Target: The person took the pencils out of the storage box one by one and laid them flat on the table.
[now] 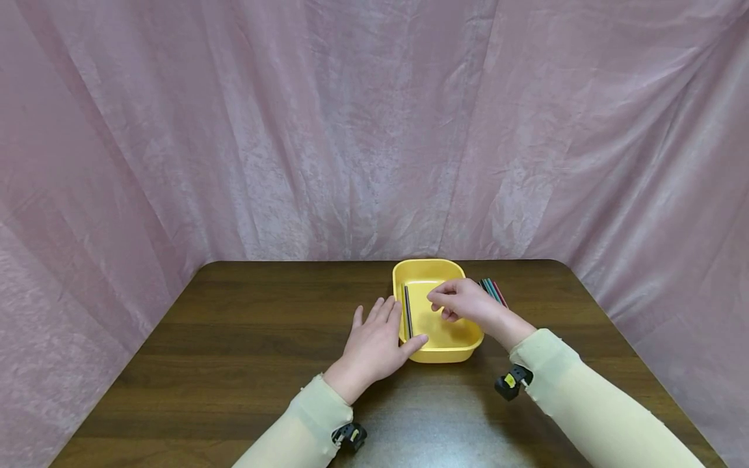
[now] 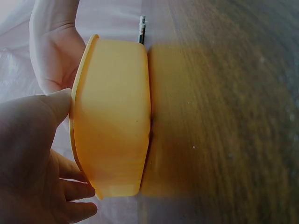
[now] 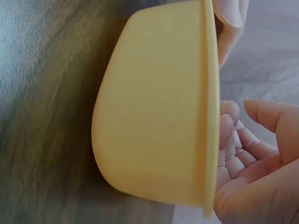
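A yellow plastic tray (image 1: pixel 443 355) stands on the table, and slim dark pencils (image 1: pixel 407 312) lie lengthwise inside it along the left wall. My left hand (image 1: pixel 377 341) rests on the tray's near-left rim, fingers stretched out and spread. In the left wrist view its thumb (image 2: pixel 60 103) touches the rim. Over the inside of the tray is my right hand (image 1: pixel 462 302), its fingers loosely bent. The right wrist view shows a gap between that hand's thumb (image 3: pixel 266 113) and fingers, with nothing held. Several coloured pencils (image 1: pixel 493 290) lie just right of the tray, partly hidden by the right hand.
The brown wooden table (image 1: pixel 263 325) extends to both sides of the tray. A pink curtain (image 1: pixel 351 130) hangs behind the table's far edge, close to the tray's far end.
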A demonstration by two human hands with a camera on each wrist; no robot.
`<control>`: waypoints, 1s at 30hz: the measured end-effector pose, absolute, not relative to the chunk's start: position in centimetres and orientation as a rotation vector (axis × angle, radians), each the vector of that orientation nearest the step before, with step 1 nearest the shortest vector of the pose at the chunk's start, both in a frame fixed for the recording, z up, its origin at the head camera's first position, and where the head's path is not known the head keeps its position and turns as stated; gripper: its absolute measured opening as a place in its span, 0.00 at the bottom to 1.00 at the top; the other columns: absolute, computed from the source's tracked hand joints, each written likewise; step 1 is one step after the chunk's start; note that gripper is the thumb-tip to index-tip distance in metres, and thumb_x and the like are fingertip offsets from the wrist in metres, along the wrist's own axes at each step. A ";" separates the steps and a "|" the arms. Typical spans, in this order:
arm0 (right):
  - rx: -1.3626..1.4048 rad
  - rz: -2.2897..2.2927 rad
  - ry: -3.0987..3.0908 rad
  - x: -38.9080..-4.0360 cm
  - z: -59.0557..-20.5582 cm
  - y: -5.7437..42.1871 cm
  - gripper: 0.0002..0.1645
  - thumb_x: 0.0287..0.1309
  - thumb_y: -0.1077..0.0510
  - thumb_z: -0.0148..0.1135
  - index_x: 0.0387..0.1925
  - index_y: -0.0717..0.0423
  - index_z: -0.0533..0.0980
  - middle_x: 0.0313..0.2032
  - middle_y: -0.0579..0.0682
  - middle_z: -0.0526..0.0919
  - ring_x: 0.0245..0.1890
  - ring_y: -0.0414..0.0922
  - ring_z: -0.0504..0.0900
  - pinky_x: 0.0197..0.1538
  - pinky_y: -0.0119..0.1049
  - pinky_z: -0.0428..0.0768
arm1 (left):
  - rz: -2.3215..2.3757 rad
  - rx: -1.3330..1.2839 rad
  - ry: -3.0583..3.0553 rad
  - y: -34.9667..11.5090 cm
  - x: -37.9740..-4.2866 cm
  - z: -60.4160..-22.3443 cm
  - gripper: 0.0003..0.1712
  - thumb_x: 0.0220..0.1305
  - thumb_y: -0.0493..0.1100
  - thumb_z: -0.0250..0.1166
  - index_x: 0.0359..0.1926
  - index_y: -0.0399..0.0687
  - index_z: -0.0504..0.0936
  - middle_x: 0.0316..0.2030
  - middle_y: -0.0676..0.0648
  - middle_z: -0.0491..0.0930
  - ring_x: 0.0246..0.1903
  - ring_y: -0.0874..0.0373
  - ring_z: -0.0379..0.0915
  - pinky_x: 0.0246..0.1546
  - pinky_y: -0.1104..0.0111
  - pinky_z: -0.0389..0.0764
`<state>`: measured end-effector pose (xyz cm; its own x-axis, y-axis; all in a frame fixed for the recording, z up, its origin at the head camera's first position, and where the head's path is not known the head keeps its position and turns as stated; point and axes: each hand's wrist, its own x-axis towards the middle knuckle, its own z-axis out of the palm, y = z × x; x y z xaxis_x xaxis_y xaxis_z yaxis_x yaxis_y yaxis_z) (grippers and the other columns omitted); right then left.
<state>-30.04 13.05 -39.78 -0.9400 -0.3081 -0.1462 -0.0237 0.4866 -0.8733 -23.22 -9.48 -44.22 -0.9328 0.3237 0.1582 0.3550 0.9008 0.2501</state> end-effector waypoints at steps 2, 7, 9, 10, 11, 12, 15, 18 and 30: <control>-0.285 -1.421 2.448 -30.1 -40.0 12.7 0.20 0.80 0.54 0.66 0.56 0.70 0.84 0.41 0.58 0.88 0.32 0.44 0.83 0.40 0.37 0.86 | -0.418 -0.528 -2.955 -9.5 -23.2 -44.2 0.55 0.79 0.78 0.52 0.85 0.40 0.63 0.83 0.38 0.63 0.84 0.40 0.55 0.78 0.32 0.53; -0.296 -1.392 2.443 -30.1 -40.7 12.0 0.20 0.80 0.55 0.65 0.55 0.71 0.84 0.41 0.59 0.89 0.32 0.46 0.84 0.40 0.36 0.86 | -0.415 -0.525 -2.958 -9.5 -23.2 -44.3 0.55 0.79 0.78 0.52 0.85 0.40 0.63 0.83 0.38 0.63 0.84 0.40 0.55 0.79 0.32 0.53; -0.298 -1.394 2.440 -30.1 -40.9 11.7 0.19 0.79 0.56 0.65 0.55 0.71 0.85 0.41 0.60 0.89 0.31 0.44 0.84 0.39 0.35 0.85 | -0.413 -0.527 -2.955 -9.6 -23.2 -44.3 0.55 0.79 0.78 0.52 0.85 0.40 0.64 0.83 0.38 0.63 0.84 0.40 0.55 0.79 0.32 0.53; -0.304 -1.392 2.440 -30.1 -41.0 11.6 0.19 0.79 0.56 0.65 0.54 0.71 0.85 0.41 0.60 0.89 0.31 0.44 0.84 0.38 0.34 0.85 | -0.411 -0.528 -2.953 -9.5 -23.2 -44.3 0.55 0.79 0.78 0.52 0.85 0.40 0.64 0.83 0.38 0.63 0.84 0.40 0.55 0.78 0.32 0.53; -0.301 -1.399 2.435 -30.1 -41.2 11.5 0.19 0.78 0.56 0.65 0.54 0.72 0.85 0.41 0.60 0.90 0.30 0.43 0.84 0.37 0.33 0.85 | -0.414 -0.530 -2.948 -9.5 -23.2 -44.3 0.55 0.79 0.78 0.53 0.85 0.40 0.65 0.83 0.38 0.64 0.83 0.40 0.56 0.78 0.32 0.53; -0.303 -1.406 2.430 -30.0 -41.3 11.3 0.19 0.78 0.57 0.65 0.53 0.72 0.85 0.40 0.60 0.90 0.30 0.42 0.84 0.36 0.33 0.84 | -0.411 -0.532 -2.945 -9.5 -23.2 -44.3 0.55 0.79 0.78 0.52 0.85 0.40 0.65 0.83 0.38 0.64 0.83 0.40 0.56 0.78 0.32 0.53; -0.286 -1.429 2.405 -29.9 -41.7 10.9 0.18 0.78 0.57 0.65 0.53 0.73 0.85 0.40 0.59 0.90 0.29 0.42 0.83 0.35 0.32 0.83 | -0.405 -0.536 -2.938 -9.6 -23.1 -44.3 0.55 0.79 0.78 0.52 0.84 0.40 0.65 0.83 0.38 0.64 0.83 0.40 0.56 0.78 0.32 0.54; -0.277 -1.434 2.385 -29.9 -41.9 10.7 0.18 0.79 0.58 0.65 0.53 0.73 0.85 0.40 0.59 0.90 0.29 0.42 0.83 0.35 0.32 0.83 | -0.404 -0.538 -2.939 -9.5 -23.1 -44.3 0.55 0.79 0.78 0.51 0.85 0.40 0.64 0.83 0.38 0.64 0.83 0.40 0.56 0.78 0.32 0.54; -0.291 -1.400 2.357 -29.8 -42.8 10.4 0.17 0.81 0.58 0.63 0.51 0.72 0.86 0.40 0.60 0.91 0.28 0.41 0.84 0.36 0.33 0.85 | -0.421 -0.532 -2.953 -9.5 -23.1 -44.2 0.56 0.79 0.79 0.51 0.85 0.40 0.63 0.83 0.38 0.63 0.83 0.40 0.55 0.78 0.32 0.53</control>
